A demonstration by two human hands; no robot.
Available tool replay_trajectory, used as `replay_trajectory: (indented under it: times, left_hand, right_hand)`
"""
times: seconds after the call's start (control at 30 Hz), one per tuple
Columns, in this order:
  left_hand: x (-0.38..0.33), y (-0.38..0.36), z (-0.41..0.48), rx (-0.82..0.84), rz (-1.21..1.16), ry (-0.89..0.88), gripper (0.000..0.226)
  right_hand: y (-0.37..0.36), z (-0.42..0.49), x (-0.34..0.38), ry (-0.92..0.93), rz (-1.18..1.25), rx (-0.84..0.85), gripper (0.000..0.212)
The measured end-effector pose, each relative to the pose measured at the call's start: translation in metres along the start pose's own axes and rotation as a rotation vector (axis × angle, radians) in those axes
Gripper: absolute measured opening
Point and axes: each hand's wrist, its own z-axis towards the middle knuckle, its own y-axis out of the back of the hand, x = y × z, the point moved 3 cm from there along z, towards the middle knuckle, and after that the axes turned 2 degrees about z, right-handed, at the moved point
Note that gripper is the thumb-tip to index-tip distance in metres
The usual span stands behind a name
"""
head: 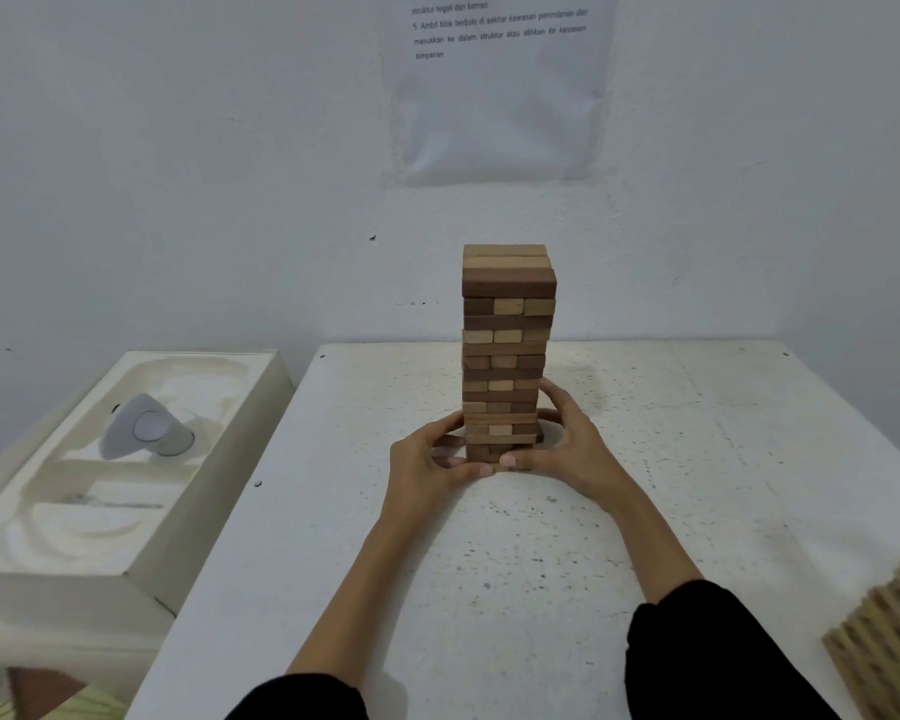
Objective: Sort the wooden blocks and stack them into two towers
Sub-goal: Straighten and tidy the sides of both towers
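Two black sleeves (697, 657) are reaching over a white speckled counter (723, 459), with a pale slatted wooden piece (889, 641) lying at its near right edge. The left grip (432, 459) and the right grip (567, 449) are clasping the base of a tall tower of light and dark brown wooden blocks (507, 324), thumbs pressing its front, fingers curling against its sides. The tower is standing upright mid-counter. To the left, a white foam tray (219, 511) is holding a rounded white device (144, 428). Behind, a printed paper sheet (500, 96) is hanging on the white wall (178, 148).
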Motion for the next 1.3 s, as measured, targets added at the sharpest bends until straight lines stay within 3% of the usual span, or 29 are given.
replay_trajectory:
  times: [0.13, 0.27, 0.5, 0.8, 1.17, 1.3]
  left_hand:
    - [0.0, 0.001, 0.0, -0.006, 0.011, -0.007, 0.062]
    - [-0.001, 0.0, 0.0, -0.008, 0.025, -0.018, 0.062]
    - [0.004, -0.001, 0.0, -0.009, 0.0, 0.019, 0.063]
    - [0.005, 0.0, 0.002, 0.002, -0.018, 0.015, 0.063]
    - [0.004, 0.0, 0.002, 0.001, -0.034, 0.016, 0.062]
    - [0.001, 0.0, 0.0, 0.006, -0.04, 0.01, 0.062]
  right_hand:
    - [-0.002, 0.0, 0.002, 0.02, -0.008, 0.024, 0.088]
    - [-0.003, -0.005, 0.001, 0.029, 0.001, -0.02, 0.089]
    - [0.009, -0.01, -0.001, -0.025, 0.063, 0.07, 0.086]
    - [-0.001, -0.008, 0.006, 0.024, 0.0, -0.085, 0.078]
    - [-0.002, -0.009, 0.007, -0.006, -0.027, -0.093, 0.077]
    - [0.0, -0.012, 0.002, -0.049, 0.015, -0.093, 0.095]
